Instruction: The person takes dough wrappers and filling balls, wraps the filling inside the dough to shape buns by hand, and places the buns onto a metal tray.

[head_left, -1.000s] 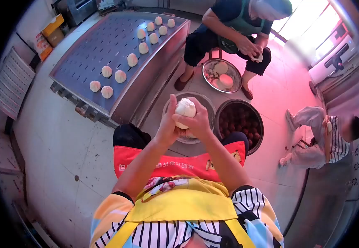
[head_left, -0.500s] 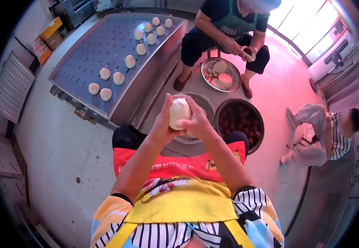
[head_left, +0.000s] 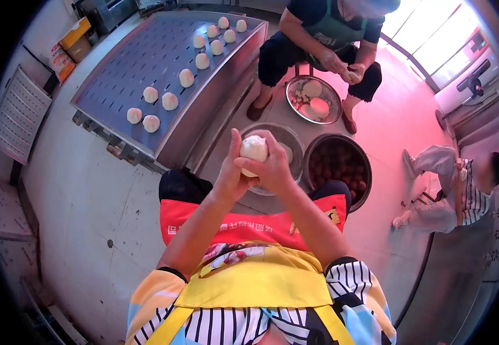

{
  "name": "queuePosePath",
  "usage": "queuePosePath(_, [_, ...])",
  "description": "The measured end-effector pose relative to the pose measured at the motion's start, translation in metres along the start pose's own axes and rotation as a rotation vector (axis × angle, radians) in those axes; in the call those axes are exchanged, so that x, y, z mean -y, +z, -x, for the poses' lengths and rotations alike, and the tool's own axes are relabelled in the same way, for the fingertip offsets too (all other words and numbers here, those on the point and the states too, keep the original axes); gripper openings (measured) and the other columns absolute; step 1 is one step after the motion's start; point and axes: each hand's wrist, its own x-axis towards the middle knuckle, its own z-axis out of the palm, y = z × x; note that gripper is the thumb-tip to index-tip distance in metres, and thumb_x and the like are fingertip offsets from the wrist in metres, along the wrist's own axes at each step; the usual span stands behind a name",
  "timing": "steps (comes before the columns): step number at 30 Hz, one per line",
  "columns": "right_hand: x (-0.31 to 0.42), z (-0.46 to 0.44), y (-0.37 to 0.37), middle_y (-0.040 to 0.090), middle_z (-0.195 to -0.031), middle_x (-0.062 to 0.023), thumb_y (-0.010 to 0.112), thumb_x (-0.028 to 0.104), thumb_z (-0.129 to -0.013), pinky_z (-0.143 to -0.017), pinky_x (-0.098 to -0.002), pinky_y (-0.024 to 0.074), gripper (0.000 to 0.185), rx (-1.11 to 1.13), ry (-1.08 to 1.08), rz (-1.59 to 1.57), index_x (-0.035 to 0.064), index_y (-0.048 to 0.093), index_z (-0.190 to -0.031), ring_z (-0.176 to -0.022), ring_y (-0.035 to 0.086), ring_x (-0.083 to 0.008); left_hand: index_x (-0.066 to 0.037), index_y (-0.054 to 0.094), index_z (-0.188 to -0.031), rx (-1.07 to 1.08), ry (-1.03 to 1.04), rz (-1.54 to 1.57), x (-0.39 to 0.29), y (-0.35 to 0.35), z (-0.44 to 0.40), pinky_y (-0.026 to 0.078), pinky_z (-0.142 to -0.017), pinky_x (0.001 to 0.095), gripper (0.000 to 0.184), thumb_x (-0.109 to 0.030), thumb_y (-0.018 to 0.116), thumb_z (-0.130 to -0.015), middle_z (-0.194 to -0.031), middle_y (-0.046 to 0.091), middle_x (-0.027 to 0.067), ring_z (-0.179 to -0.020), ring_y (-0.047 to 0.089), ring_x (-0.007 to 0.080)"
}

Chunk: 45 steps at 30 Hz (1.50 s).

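A white dough ball (head_left: 253,148) is held between both hands, over a round metal basin (head_left: 291,138) that contains more pale dough. My left hand (head_left: 230,175) supports it from the left, thumb pointing up. My right hand (head_left: 273,167) wraps the right side, with its thumb across the front of the dough. To the right of the basin stands a dark tub (head_left: 366,183) of dark reddish-brown balls. Several shaped dough balls (head_left: 169,102) sit on the slotted metal tray (head_left: 117,69) at the upper left.
A co-worker (head_left: 324,34) sits opposite, both hands on a piece of dough above a metal bowl (head_left: 290,103) of dough pieces. Another person (head_left: 468,190) sits at the right. A white slotted rack (head_left: 19,118) leans at the left, near a yellow box (head_left: 75,32).
My hands have turned and reshaped their grip around the dough ball, which looks rounder than half a second ago. The co-worker's hands have closed over the piece whose dark middle showed before.
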Motion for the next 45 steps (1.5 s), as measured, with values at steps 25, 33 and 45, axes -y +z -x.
queuePosePath(25, [-0.013, -0.006, 0.005, 0.059, -0.096, -0.0039, 0.082, 0.022, -0.064, -0.078, -0.0274, 0.0477, 0.057, -0.001, -0.005, 0.21, 0.0054, 0.055, -0.112, -0.088, 0.057, -0.012, -0.017, 0.059, -0.094, -0.055, -0.002, -0.023, 0.0, -0.008, -0.005, 0.039, -0.035, 0.0203, 0.064, -0.075, 0.034, -0.083, -0.078, 0.063, -0.0021, -0.06, 0.061, 0.0103])
queuePosePath(33, [-0.015, -0.008, 0.001, 0.062, -0.093, -0.0055, 0.079, 0.015, -0.061, -0.079, -0.0316, 0.0485, 0.055, 0.035, 0.008, 0.077, 0.0053, 0.056, -0.111, -0.084, 0.059, -0.0175, -0.017, 0.057, -0.099, -0.144, 0.043, 0.004, 0.008, -0.013, -0.008, 0.046, -0.044, 0.0254, 0.066, -0.077, 0.035, -0.082, -0.084, 0.06, -0.0012, -0.075, 0.062, 0.0119])
queuePosePath(45, [-0.014, 0.0, 0.005, 0.062, -0.096, -0.0049, 0.079, 0.019, -0.063, -0.084, -0.0308, 0.0461, 0.055, 0.029, -0.046, 0.075, 0.0017, 0.057, -0.11, -0.093, 0.057, -0.017, -0.016, 0.059, -0.099, -0.069, 0.164, 0.055, 0.01, -0.011, -0.002, 0.055, -0.062, 0.0307, 0.065, -0.074, 0.036, -0.083, -0.087, 0.063, 0.0007, -0.081, 0.065, 0.0164])
